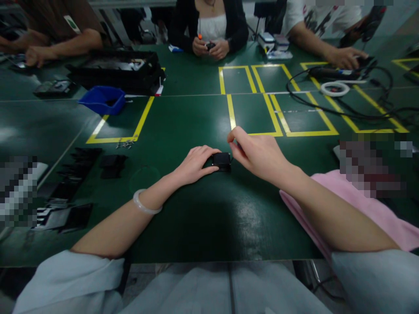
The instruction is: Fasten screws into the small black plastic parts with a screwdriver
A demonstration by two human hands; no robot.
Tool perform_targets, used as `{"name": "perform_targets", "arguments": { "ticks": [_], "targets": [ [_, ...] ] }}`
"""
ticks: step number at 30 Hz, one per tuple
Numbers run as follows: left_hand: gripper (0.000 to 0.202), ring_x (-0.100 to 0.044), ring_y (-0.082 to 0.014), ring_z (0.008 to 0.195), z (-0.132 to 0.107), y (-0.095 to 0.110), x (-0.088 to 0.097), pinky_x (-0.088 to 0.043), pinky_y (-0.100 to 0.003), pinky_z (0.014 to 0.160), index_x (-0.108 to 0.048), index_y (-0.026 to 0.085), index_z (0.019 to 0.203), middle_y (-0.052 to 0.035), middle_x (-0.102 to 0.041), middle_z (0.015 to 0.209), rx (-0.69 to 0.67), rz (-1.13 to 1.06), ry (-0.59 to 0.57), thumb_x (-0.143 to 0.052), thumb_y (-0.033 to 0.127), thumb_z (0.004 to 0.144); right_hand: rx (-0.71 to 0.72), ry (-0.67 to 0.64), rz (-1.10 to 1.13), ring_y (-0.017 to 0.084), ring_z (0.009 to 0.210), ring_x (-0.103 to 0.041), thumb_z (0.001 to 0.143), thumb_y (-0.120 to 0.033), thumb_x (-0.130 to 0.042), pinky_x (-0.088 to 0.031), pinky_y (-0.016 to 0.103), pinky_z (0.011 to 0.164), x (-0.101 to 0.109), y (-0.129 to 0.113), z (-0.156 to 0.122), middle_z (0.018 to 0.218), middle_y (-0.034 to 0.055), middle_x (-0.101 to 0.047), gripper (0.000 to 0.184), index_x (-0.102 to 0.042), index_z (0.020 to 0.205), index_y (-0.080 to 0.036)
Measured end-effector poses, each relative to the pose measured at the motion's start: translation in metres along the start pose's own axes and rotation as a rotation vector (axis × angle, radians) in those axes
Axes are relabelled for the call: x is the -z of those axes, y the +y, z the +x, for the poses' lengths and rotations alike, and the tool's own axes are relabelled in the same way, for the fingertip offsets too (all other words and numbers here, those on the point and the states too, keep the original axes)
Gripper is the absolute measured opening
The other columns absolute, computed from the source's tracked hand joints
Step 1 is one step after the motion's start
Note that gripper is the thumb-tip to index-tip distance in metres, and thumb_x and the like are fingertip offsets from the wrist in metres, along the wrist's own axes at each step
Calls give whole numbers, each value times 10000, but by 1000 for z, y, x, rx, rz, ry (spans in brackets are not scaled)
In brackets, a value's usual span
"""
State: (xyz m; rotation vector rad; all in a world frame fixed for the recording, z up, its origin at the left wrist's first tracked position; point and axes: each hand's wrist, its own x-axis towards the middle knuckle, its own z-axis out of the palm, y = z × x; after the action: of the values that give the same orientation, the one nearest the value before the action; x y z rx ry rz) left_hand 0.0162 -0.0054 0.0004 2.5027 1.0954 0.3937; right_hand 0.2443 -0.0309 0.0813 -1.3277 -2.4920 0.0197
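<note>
A small black box-shaped part (pixel 221 160) lies on the green table in front of me. My left hand (pixel 199 163) grips it from the left, thumb on the near side and fingers on the far side. Just to the right of the part, my right hand (pixel 257 153) is raised with thumb and forefinger curled together. Something thin and dark seems to stand between its fingertips and the part, too small to make out. A pale bangle (pixel 146 204) circles my left wrist.
Small screws (pixel 127 143), black parts (pixel 112 165) and a blue bin (pixel 104 99) are on the left. A pink cloth (pixel 337 192) lies under my right forearm. Black cables (pixel 353 114) trail at the right. Co-workers sit across, one person's hands (pixel 218 49) holding a dark part.
</note>
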Motion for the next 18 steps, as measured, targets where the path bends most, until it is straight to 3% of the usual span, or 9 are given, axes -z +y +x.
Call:
{"name": "perform_targets", "arguments": {
  "ticks": [8,18],
  "targets": [
    [470,-555,-283,1157,0,0,-1,-377,-451,1063,-536,215,1321,-96,-617,1244,17,-28,11,-546,524,967,-18,-45,-5,176,627,-598,1040,-381,-379,-258,270,584,6,-1,0,733,35,-694,319,-600,1110,-163],
    [469,-553,-270,1151,-1,-1,-2,-375,-426,1042,-543,214,1336,-89,-616,1238,8,-30,10,-540,519,980,-14,-9,-5,176,632,-612,1013,-275,-367,-250,274,565,4,1,0,763,28,-709,288,-593,1152,-164]
  ]
}}
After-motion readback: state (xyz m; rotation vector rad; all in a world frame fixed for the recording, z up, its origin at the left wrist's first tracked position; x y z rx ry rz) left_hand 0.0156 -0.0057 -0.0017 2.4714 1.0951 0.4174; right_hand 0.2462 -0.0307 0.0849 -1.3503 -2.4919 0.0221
